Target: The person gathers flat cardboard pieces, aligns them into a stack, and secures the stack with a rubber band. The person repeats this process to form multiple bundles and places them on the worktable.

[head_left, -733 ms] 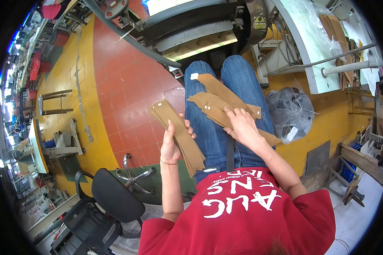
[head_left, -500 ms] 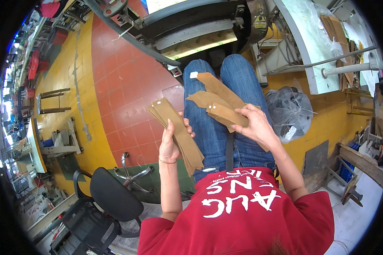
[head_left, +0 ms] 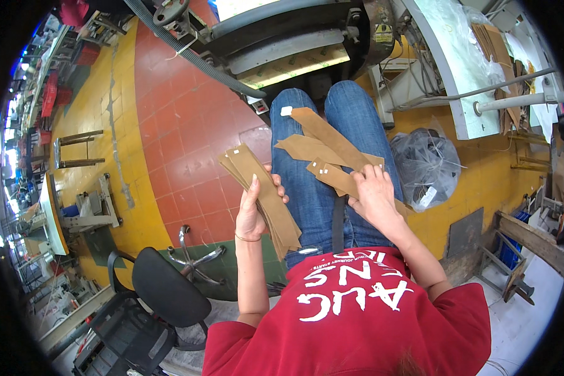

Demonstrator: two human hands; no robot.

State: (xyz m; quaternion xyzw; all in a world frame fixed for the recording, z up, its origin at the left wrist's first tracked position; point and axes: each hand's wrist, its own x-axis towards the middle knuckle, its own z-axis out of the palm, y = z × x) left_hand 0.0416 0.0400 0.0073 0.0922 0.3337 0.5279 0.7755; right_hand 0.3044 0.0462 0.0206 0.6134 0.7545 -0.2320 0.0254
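My left hand is closed round a fanned stack of long brown strips, its thumb lying along the face. A small white tag shows at the stack's far end. More brown strips lie loosely crossed over my thighs in blue jeans. A long strip with a pointed end and a white tag lies farthest out, and another strip with a notched end lies partly beneath it. Closed over the nearest tagged strips is my right hand; its fingertips are partly hidden. Whether the strips are leather or card I cannot tell.
A dark machine with a roller stands just beyond my knees. To the right are a pale table and a clear plastic bag on the floor. A black office chair stands at the left, with a stool farther off.
My right hand has shifted slightly right and turned on the lap strips. The strips beneath it have spread apart, showing more tagged ends. My left hand keeps its stack almost still.
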